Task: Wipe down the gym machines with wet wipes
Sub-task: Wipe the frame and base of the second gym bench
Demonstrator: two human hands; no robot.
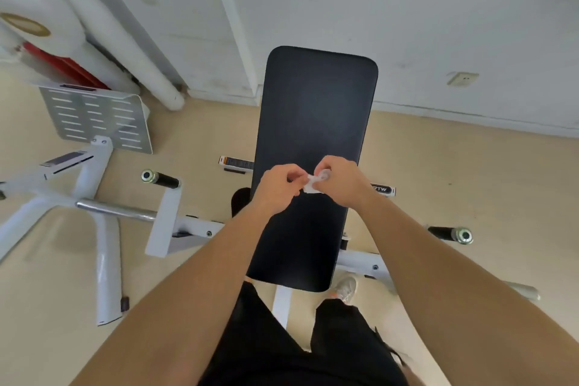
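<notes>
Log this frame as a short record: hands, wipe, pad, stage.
left hand: pinches one end of the wet wipe
right hand: fingers curled round the wipe's other end
wet wipe: small, white, bunched, held between both hands
bench pad: black, long, directly under the hands
stage: wipe likely being opened; wiping apparently not yet begun

Matt black, smooth-skinned bench pad (313, 135) on a glossy white-painted metal frame (106, 260). At left are a polished chrome bar (116, 210) and a dull black handle grip (164, 180) capped in shiny metal. The slotted plate (94, 117) is pale painted metal, the wet wipe (313, 183) thin crumpled white cloth, and the floor (470, 182) smooth beige.
</notes>
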